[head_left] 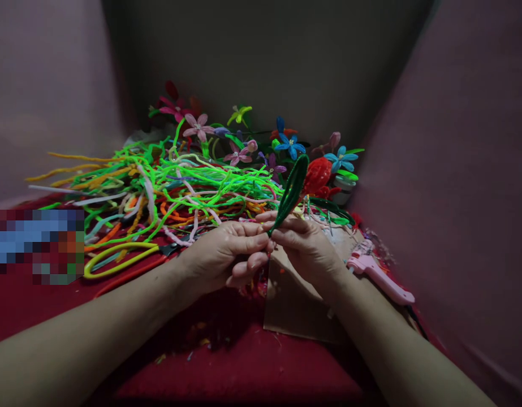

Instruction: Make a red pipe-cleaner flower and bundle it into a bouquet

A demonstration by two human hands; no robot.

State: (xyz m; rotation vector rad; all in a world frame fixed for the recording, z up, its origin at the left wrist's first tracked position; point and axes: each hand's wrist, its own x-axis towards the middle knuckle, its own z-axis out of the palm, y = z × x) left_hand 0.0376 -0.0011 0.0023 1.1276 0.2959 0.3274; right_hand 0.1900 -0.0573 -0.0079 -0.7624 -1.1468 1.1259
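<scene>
My left hand (227,251) and my right hand (305,243) meet at the middle of the red cloth, fingers pinched together. Between them stands a dark green pipe cleaner loop (291,189), folded into a narrow leaf shape and tilted up to the right. Both hands pinch its lower twisted end. Behind it lies a red pipe-cleaner flower (318,174). A big heap of loose pipe cleaners (167,189), mostly neon green with orange, pink and white, spreads to the left behind my hands.
Finished pipe-cleaner flowers (290,146) in pink, blue and purple stand at the back. A pink glue gun (377,274) lies to the right on a cardboard sheet (294,311). Yellow-handled scissors (120,257) lie at the left. Pink fabric walls rise on both sides.
</scene>
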